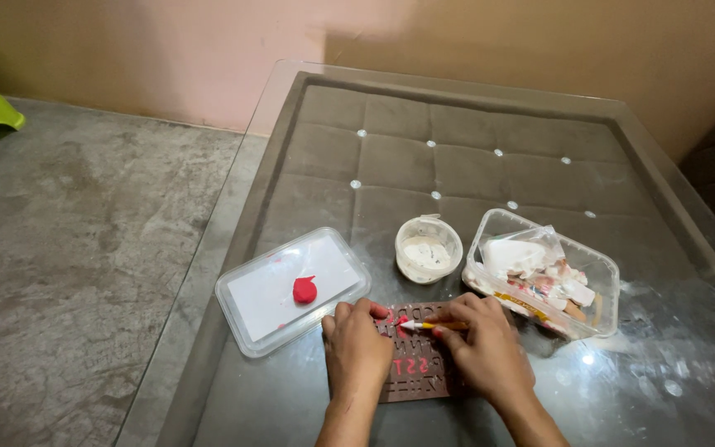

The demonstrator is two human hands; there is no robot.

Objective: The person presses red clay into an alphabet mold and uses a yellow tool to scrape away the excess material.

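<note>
On the glass table (473, 108), the letter mould (417, 364) lies at the near edge, at six o'clock. The left hand (356, 352) rests on its left part, the right hand (486, 348) on its right part, with a thin tool (432, 326) in the right hand's fingers pointing toward nine o'clock over the mould's far end. At ten o'clock from the mould lies a flat lid (262, 319), a lump of clay (304, 290) on it. At twelve o'clock stands a small round tub (429, 248). At two o'clock sits an open container (602, 277) with scraps (539, 269) inside.
</note>
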